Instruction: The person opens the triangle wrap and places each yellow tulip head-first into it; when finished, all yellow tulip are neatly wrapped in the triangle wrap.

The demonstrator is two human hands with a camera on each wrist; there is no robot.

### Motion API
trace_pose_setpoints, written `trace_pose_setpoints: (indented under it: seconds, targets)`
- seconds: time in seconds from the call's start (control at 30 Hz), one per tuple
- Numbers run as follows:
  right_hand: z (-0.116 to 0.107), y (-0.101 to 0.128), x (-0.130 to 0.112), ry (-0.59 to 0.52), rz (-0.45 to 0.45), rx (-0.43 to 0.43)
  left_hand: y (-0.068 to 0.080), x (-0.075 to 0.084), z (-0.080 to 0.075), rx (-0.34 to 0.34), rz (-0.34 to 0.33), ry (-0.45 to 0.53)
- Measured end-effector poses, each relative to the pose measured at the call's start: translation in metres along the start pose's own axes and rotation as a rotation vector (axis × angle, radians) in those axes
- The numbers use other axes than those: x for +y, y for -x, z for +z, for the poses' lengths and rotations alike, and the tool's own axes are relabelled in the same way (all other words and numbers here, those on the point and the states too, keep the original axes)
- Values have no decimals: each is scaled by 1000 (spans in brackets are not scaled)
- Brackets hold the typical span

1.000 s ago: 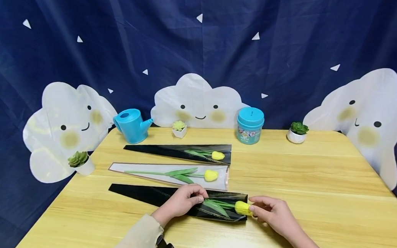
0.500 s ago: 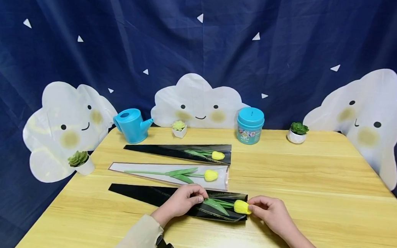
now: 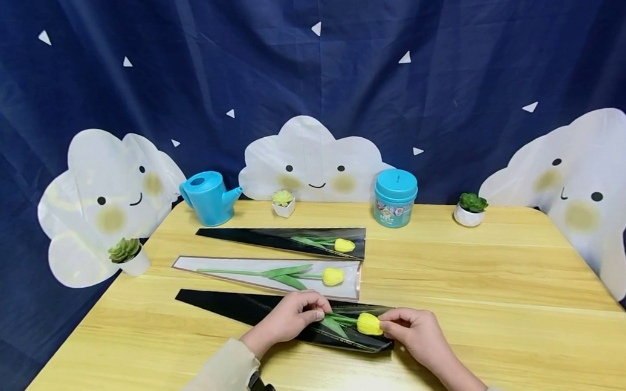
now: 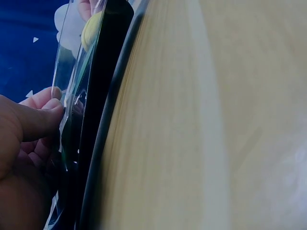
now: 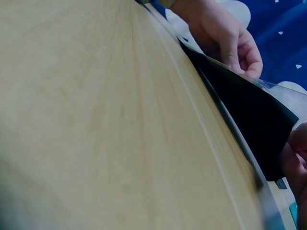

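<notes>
Nearest me on the table lies a black flower sleeve (image 3: 223, 305) with a clear front. Inside its wide right end is a yellow artificial tulip (image 3: 369, 324) with green leaves. My right hand (image 3: 415, 333) reaches into that end and pinches the tip of the bloom between thumb and fingers. My left hand (image 3: 293, 316) pinches the clear film over the stem; in the left wrist view, thumb and forefinger grip the film edge (image 4: 58, 115). The lower stem is hidden under my left hand. From the right wrist, the black backing (image 5: 249, 115) shows slightly bowed between both hands.
Beyond it lie a white sleeve (image 3: 253, 265) and another black sleeve (image 3: 245, 235), each with a yellow tulip. Along the back stand a blue watering can (image 3: 211, 199), a small succulent (image 3: 283, 203), a blue lidded jar (image 3: 394, 199) and another succulent (image 3: 470, 210). A potted plant (image 3: 134, 262) is at left.
The tulip has slid left, deeper into the black sleeve, with my right hand following it. My left hand has stayed almost in place on the film.
</notes>
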State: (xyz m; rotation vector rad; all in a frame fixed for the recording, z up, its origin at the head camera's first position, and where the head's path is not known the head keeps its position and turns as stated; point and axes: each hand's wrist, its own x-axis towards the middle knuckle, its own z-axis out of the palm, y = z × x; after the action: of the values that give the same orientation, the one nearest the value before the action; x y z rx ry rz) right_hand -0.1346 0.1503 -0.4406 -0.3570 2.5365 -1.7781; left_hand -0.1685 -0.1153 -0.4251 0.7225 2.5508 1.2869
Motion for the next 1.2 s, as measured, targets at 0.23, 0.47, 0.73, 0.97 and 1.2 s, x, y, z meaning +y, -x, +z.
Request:
trace_pose_setpoints:
  seconds: [0.23,0.47,0.73,0.97,1.2]
  targets:
    - [9,-3,-3,-21,-58,10,2,10,-4,6,6,2]
    - [16,-7,-3,-109,-67,-61,-1,-4,-1,6,19,12]
    - [19,-12,-2,-60,-70,-109,-1,-6,-2,8,18,-7]
    - [18,-14,0,-80,-108,-166,-2,-5,-3,3,14,-11]
    - [11,-10,1,-113,-72,-188,-1,-9,-4,0,-4,-5]
